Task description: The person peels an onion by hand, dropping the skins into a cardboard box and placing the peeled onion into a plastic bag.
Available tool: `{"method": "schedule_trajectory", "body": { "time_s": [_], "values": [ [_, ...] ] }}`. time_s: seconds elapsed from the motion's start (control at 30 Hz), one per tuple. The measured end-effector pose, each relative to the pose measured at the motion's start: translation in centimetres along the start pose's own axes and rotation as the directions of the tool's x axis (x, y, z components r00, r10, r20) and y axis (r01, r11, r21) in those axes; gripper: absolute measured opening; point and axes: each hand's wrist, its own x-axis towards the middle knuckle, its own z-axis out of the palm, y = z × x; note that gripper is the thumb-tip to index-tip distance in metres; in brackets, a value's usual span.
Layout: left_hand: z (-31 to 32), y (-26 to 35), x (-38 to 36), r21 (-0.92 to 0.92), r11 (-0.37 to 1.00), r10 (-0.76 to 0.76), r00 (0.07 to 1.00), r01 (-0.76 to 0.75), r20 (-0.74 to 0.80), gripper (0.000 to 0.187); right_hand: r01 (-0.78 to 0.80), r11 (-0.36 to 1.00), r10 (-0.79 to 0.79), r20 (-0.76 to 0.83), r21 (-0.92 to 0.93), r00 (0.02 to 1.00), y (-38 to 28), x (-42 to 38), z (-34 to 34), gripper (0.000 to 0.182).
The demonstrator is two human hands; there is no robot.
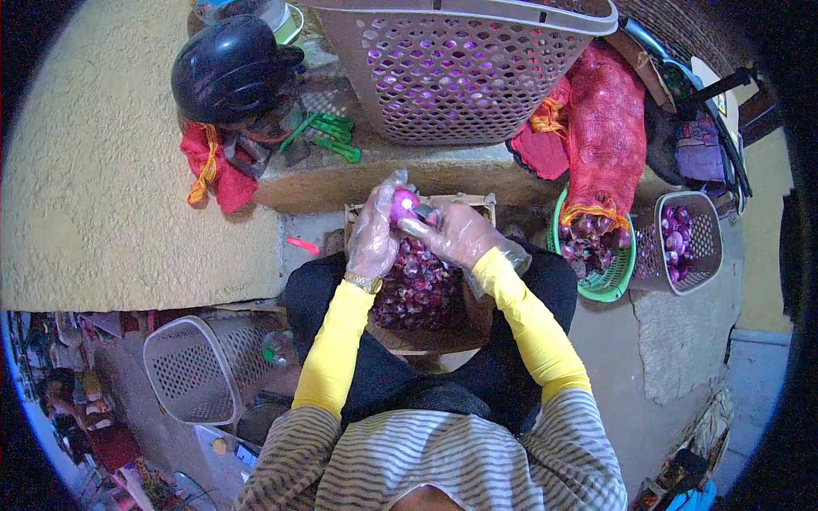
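My left hand (372,234), in a clear plastic glove, is closed around a shiny purple onion (404,203). My right hand (460,236), gloved the same way, is pinched on a small dark blade (423,211) against the onion's right side. The fingers hide most of that tool, and its handle does not show. Below both hands, between my knees, a box (477,328) holds a heap of dark red onion skins (417,289).
A large perforated basket (511,94) of purple onions stands ahead on a ledge. At right are a red mesh sack (605,128), a green basket (626,271) and a smaller onion basket (711,247). Left are a black helmet (226,72) and a tipped basket (192,370).
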Motion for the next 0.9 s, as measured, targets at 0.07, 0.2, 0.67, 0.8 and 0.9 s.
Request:
{"method": "schedule_trajectory", "body": {
  "time_s": [0.07, 0.2, 0.67, 0.8, 0.9],
  "values": [
    [-0.13, -0.01, 0.03, -0.001, 1.000, -0.010, 1.000, 0.010, -0.004, 0.045, -0.001, 1.000, 0.000, 0.012, 0.024, 1.000, 0.03, 0.03, 0.00, 0.059],
    [-0.07, -0.03, 0.10, 0.022, 1.000, -0.017, 1.000, 0.017, -0.002, 0.044, 0.016, 0.999, -0.016, -0.002, 0.033, 1.000, -0.06, -0.12, 0.12, 0.058],
    [0.10, 0.02, -0.01, -0.063, 0.998, 0.033, 0.999, -0.031, 0.029, 0.038, -0.024, 1.000, 0.024, 0.041, -0.001, 0.999, -0.55, 0.04, -0.53, 0.061],
    [-0.09, -0.03, 0.01, 0.009, 1.000, 0.003, 0.999, -0.003, 0.033, 0.045, -0.042, 0.999, 0.042, 0.057, -0.001, 0.997, 0.02, 0.25, -0.20, 0.064],
    [0.14, 0.13, -0.10, -0.024, 1.000, 0.006, 0.999, -0.006, 0.033, 0.041, -0.032, 0.999, 0.031, 0.035, 0.012, 0.999, -0.44, -0.04, -0.49, 0.065]
  ]
}}
